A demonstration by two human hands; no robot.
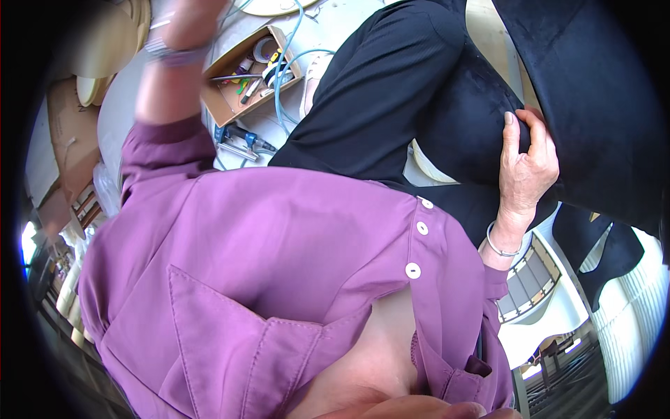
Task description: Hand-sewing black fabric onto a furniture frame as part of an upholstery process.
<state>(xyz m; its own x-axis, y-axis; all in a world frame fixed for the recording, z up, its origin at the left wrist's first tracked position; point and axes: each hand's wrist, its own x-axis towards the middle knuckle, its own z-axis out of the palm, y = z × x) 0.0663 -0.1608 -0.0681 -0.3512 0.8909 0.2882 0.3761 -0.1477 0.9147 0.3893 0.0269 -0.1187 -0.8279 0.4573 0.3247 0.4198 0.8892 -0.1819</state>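
Note:
I look down my own purple shirt (279, 265). My right hand (527, 164), a silver bangle on its wrist, grips a fold of dark velvet fabric (586, 84) stretched over a padded shape, thumb on one side and fingers curled over the edge. My left arm, in a purple sleeve, rises at the upper left. My left hand (187, 17) is blurred and cut off by the top edge, with a band on its wrist. It hovers above an open cardboard box (223, 105). What it holds is hidden.
The cardboard box holds tape rolls, pens and small tools. A light blue hose (283, 63) loops across it. A blue and metal stapler-like tool (241, 140) lies on the pale floor below the box. My black trouser leg (377, 91) and white shoe (315, 70) cross the middle.

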